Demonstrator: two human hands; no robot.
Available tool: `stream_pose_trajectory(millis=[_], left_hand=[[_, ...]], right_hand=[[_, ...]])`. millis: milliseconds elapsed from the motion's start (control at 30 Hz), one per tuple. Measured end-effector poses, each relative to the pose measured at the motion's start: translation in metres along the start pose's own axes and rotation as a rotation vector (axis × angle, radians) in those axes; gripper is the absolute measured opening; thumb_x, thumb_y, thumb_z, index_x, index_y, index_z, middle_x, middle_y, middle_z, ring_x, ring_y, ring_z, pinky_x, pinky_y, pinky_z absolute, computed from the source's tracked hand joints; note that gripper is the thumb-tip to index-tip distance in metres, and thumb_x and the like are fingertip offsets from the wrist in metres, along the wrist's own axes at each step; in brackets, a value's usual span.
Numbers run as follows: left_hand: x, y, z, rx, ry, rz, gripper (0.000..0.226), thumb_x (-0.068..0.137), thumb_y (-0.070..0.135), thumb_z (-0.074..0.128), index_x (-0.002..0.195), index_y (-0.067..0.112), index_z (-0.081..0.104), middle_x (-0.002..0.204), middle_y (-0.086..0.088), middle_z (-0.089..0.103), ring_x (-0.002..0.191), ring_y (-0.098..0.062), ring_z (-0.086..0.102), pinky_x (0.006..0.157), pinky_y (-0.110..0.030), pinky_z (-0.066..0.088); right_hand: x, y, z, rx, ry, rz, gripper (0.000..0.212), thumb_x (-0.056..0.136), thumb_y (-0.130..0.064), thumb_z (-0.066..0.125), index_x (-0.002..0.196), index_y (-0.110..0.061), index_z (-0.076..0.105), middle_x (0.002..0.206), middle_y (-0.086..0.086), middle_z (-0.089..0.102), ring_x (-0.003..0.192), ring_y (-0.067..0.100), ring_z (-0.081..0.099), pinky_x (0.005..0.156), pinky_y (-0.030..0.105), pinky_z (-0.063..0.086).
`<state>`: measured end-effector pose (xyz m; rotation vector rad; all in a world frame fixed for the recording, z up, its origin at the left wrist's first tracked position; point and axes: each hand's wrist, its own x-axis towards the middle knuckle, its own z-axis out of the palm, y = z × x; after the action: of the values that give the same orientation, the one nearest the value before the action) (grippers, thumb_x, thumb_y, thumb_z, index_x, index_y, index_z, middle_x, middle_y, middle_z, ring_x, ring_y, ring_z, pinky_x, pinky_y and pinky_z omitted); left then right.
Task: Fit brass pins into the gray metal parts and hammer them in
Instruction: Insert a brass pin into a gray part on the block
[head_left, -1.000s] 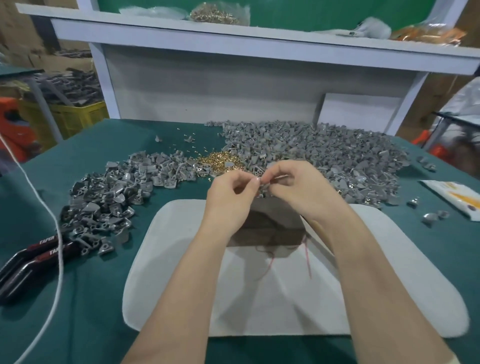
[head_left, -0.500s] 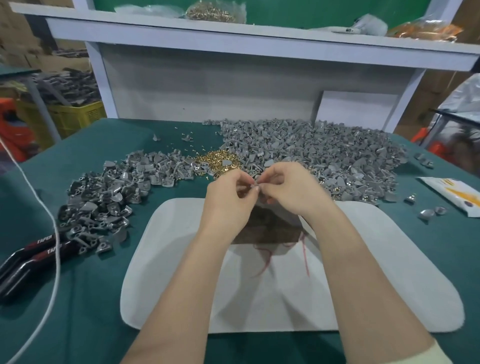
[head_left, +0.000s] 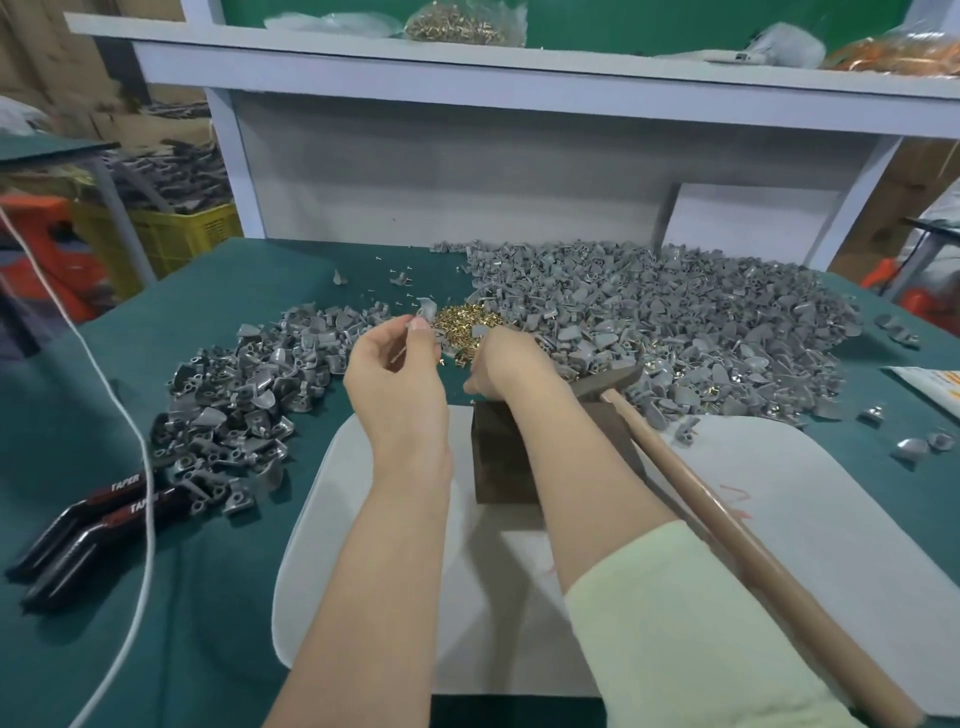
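Observation:
My left hand (head_left: 395, 369) pinches a small gray metal part (head_left: 427, 310) between thumb and fingertips, raised above the table's left middle. My right hand (head_left: 511, 364) reaches forward with its fingers curled down into the little pile of brass pins (head_left: 460, 323); the fingertips are hidden, so a grip cannot be told. A dark metal block (head_left: 498, 462) stands on the white mat (head_left: 831, 545) under my right wrist. A hammer (head_left: 727, 525) with a wooden handle lies across the mat, its head (head_left: 615, 382) by the block.
A big heap of gray parts (head_left: 675, 322) fills the back right of the green table; a darker heap (head_left: 234, 410) lies left. Black-handled pliers (head_left: 88, 530) and a white cord (head_left: 130, 415) lie at the left edge. A white shelf (head_left: 519, 67) rises behind.
My hands were together above the block; they have separated. The left hand keeps the gray part, the right hand has moved forward to the brass pins.

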<state>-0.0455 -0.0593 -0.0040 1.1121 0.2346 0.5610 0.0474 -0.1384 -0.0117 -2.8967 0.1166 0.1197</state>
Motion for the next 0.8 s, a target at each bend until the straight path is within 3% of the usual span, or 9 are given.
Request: stream_pose_trajectory(millis=[133,200,367,467,533,600,667,733,800], left_hand=[[0.000,0.001,0.000,-0.081,0.043,-0.022,0.007,0.093,0.010,0.058,0.089,0.016,0.060,0.083,0.003,0.062,0.070,0.000,0.060,0.068,-0.012,0.048],[0.000,0.002,0.000,-0.092,0.053,-0.025,0.006,0.093,0.011,0.058,0.090,0.016,0.060,0.083,0.003,0.062,0.067,0.003,0.061,0.068,-0.011,0.047],[-0.002,0.003,0.002,-0.102,0.066,-0.024,0.007,0.093,0.011,0.058,0.089,0.017,0.060,0.080,0.005,0.062,0.063,0.006,0.060,0.067,-0.012,0.047],[-0.004,0.003,0.004,-0.097,0.047,-0.024,0.009,0.093,0.009,0.057,0.088,0.017,0.060,0.077,0.006,0.061,0.063,0.004,0.059,0.069,-0.014,0.047],[-0.005,0.002,0.004,-0.092,0.028,-0.033,0.010,0.093,0.008,0.057,0.087,0.017,0.059,0.079,0.005,0.061,0.062,0.005,0.059,0.069,-0.014,0.048],[-0.006,0.002,0.004,-0.091,0.010,-0.051,0.011,0.092,0.008,0.057,0.086,0.017,0.060,0.080,0.004,0.061,0.063,0.005,0.059,0.070,-0.015,0.048],[-0.007,0.001,0.004,-0.073,-0.004,-0.065,0.011,0.092,0.009,0.058,0.085,0.018,0.060,0.079,0.005,0.061,0.065,0.003,0.059,0.070,-0.016,0.048],[-0.008,0.001,0.005,-0.053,-0.012,-0.071,0.010,0.092,0.011,0.059,0.085,0.019,0.061,0.080,0.005,0.062,0.069,0.000,0.058,0.070,-0.016,0.048],[-0.009,0.001,0.006,-0.040,-0.016,-0.077,0.010,0.091,0.012,0.060,0.086,0.019,0.061,0.083,0.005,0.063,0.074,-0.002,0.059,0.072,-0.017,0.049]], right_hand=[[0.009,-0.010,0.005,-0.079,-0.071,0.010,0.060,0.083,-0.011,0.062,0.138,-0.008,0.037,0.136,0.012,0.046,0.110,0.032,0.055,0.076,0.036,0.044],[0.012,-0.011,0.006,-0.114,-0.074,-0.018,0.060,0.084,-0.005,0.056,0.140,-0.006,0.033,0.137,0.014,0.043,0.113,0.033,0.053,0.073,0.036,0.041],[0.019,0.002,0.000,0.003,-0.024,-0.048,0.030,0.087,-0.010,0.059,0.117,-0.007,0.061,0.121,0.010,0.061,0.100,0.025,0.061,0.084,0.032,0.052],[0.016,0.004,-0.011,-0.048,-0.034,-0.075,0.025,0.085,-0.021,0.065,0.103,-0.003,0.064,0.094,0.006,0.065,0.084,0.023,0.061,0.070,0.030,0.051],[0.008,0.000,-0.015,-0.163,-0.090,-0.080,0.029,0.083,-0.026,0.068,0.098,-0.004,0.057,0.083,0.005,0.055,0.078,0.024,0.056,0.065,0.030,0.046],[0.005,-0.004,-0.011,-0.203,-0.120,-0.062,0.033,0.084,-0.019,0.066,0.110,-0.003,0.055,0.089,0.009,0.053,0.083,0.028,0.055,0.069,0.032,0.047],[0.003,-0.006,-0.004,-0.167,-0.093,-0.064,0.047,0.086,-0.009,0.058,0.131,-0.005,0.047,0.115,0.013,0.054,0.102,0.033,0.056,0.081,0.036,0.047],[0.003,-0.011,0.002,-0.142,-0.040,-0.123,0.037,0.090,-0.011,0.050,0.127,-0.006,0.050,0.126,0.015,0.052,0.103,0.032,0.055,0.086,0.035,0.046],[0.002,-0.015,0.004,-0.148,-0.052,-0.172,0.024,0.093,-0.012,0.046,0.113,-0.006,0.057,0.119,0.013,0.058,0.089,0.028,0.054,0.084,0.034,0.047]])
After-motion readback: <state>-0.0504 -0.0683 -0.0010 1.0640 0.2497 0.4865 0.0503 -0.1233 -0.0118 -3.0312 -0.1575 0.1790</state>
